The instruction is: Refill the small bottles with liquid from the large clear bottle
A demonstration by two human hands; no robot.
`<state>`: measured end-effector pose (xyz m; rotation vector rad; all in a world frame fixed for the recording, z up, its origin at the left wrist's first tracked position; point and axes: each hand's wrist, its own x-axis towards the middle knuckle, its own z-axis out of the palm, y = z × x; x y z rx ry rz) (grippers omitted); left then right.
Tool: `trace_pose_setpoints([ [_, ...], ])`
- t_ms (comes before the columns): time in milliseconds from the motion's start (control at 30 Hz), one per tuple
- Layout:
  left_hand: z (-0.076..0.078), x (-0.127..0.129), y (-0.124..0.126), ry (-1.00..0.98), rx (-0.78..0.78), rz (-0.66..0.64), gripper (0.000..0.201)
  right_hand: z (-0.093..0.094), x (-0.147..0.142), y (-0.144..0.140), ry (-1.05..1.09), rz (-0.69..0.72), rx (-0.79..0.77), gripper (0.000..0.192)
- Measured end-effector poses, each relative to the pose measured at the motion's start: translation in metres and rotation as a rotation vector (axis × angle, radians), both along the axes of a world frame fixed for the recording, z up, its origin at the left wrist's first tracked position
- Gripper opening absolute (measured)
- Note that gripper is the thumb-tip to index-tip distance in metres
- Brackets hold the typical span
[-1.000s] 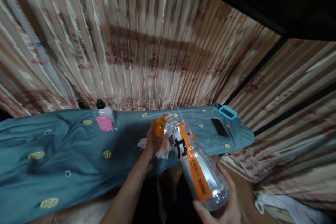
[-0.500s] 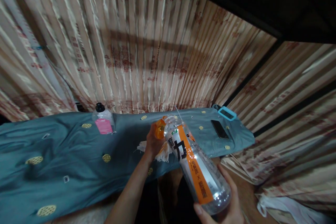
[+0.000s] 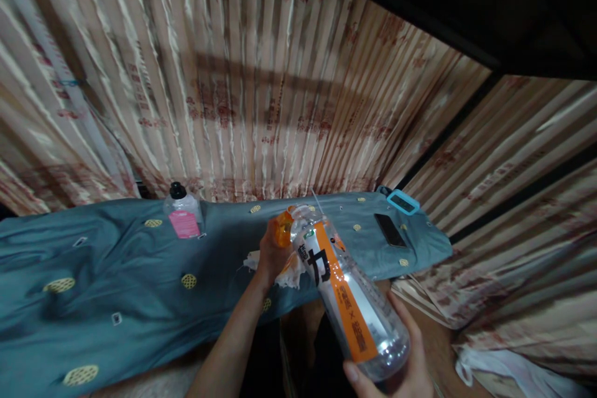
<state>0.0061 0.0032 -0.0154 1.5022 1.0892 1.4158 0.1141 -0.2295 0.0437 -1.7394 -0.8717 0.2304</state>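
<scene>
Above the blue cloth (image 3: 140, 273), right hand (image 3: 405, 367) gripped the tilted bottle (image 3: 347, 298); left fingers (image 3: 270, 249) pinched its cap (image 3: 283, 228); spillage likely if loosened.

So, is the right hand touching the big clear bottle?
Touching. The head view shows the right hand cupping the base of the big clear bottle.

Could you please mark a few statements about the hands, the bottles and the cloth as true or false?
1. The right hand holds the base of a clear bottle with an orange label. True.
2. The left hand is at the orange cap. True.
3. The small bottle on the cloth has a pink cap. False: its cap is black and its label pink.
4. The cloth is red. False: it is blue-grey with yellow spots.
5. A dark phone lies on the cloth. True.
</scene>
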Motion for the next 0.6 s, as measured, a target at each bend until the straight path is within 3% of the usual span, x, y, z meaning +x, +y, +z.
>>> trace_pose_setpoints([
  [600,0.0036,-0.0018,-0.0015,0.029,0.016,0.012,0.046,0.0079,-0.0046,0.0008,-0.023,0.026,0.002,0.096],
])
